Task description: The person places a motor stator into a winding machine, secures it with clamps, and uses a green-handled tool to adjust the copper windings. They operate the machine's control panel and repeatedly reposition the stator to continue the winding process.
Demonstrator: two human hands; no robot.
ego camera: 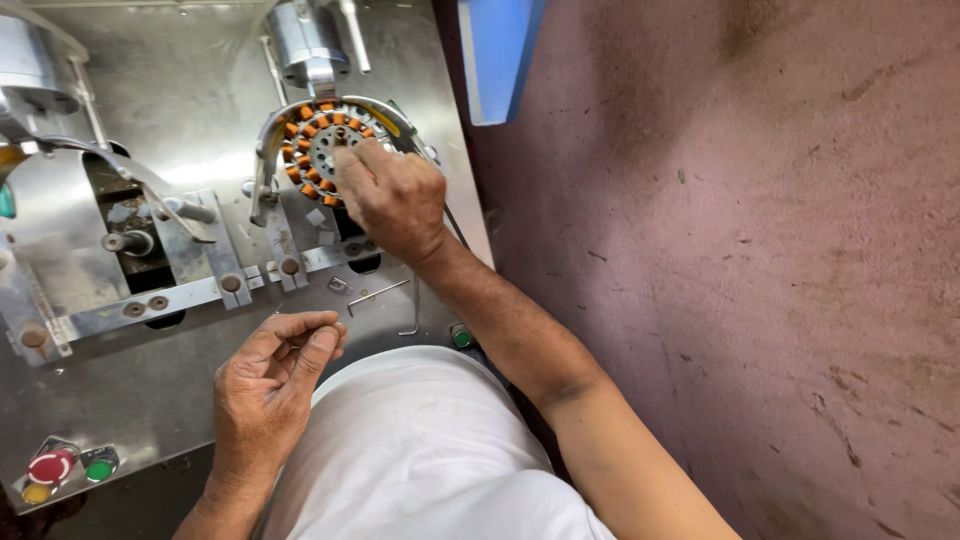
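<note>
Stator (318,150) sits clamped; right hand (392,200) pinches probably wire at its hub, left hand (270,385) loosely curled, empty; steady fingers matter.

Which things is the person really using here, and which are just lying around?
In use:
- right hand, fingers on the round stator with orange coils
- left hand, fingertips pinched together, held above the metal machine plate

Lying about:
- thin metal rod on the plate
- red, green and yellow buttons
- blue bin
</note>
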